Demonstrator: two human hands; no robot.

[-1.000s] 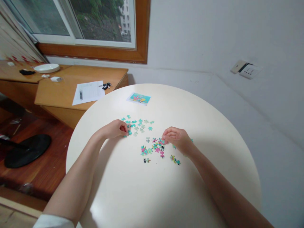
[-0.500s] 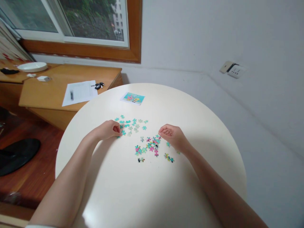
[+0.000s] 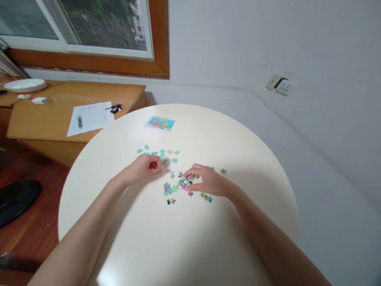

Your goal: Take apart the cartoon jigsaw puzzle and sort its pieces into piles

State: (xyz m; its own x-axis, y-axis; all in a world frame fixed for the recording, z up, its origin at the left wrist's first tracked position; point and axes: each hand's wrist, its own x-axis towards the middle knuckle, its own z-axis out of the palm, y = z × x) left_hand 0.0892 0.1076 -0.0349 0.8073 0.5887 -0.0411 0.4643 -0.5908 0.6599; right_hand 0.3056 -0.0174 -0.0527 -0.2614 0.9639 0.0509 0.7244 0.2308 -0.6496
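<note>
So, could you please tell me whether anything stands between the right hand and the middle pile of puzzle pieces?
Nothing visible does: the right hand, open, is at the right edge of the pile; contact is unclear.

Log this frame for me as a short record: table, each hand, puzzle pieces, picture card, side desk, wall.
Table: white, rounded edge
Left hand: curled, beside the teal pieces; whether it grips one is unclear
Right hand: thumb and fingers apart, over the multicoloured pieces; contact unclear
Picture card: flat, beyond the pieces
Side desk: wooden, bearing paper, keys and a white dish
Wall: socket at right, window at left
</note>
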